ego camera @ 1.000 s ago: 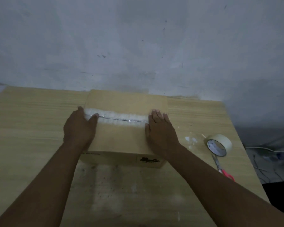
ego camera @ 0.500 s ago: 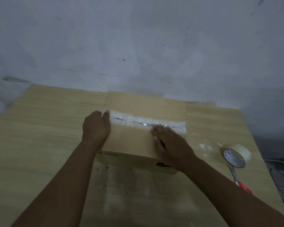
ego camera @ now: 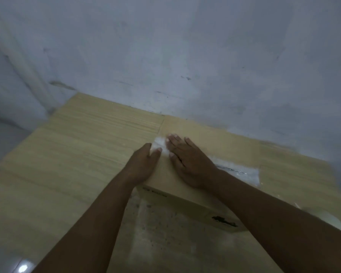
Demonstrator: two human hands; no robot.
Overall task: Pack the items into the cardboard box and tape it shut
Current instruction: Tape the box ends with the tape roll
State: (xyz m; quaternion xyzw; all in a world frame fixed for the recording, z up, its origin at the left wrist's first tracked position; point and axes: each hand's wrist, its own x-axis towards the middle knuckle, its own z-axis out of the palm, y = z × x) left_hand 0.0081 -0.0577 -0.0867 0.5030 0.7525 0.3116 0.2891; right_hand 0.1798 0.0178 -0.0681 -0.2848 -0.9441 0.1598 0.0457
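Observation:
The closed cardboard box stands on the wooden table, with a strip of clear tape running along its top seam. My left hand grips the box's left edge, thumb resting on the tape end. My right hand lies flat, fingers spread, on the tape near the left end of the box top, almost touching the left hand. My right forearm hides the middle of the tape. The tape roll is only a blurred pale patch at the right edge.
A grey wall rises directly behind the table and box. A worn, speckled patch marks the tabletop in front of the box. The floor shows beyond the table's left edge.
My right hand has slid leftward along the tape from the right end to the left end of the box. The left hand has stayed on the left edge. The view has swung left.

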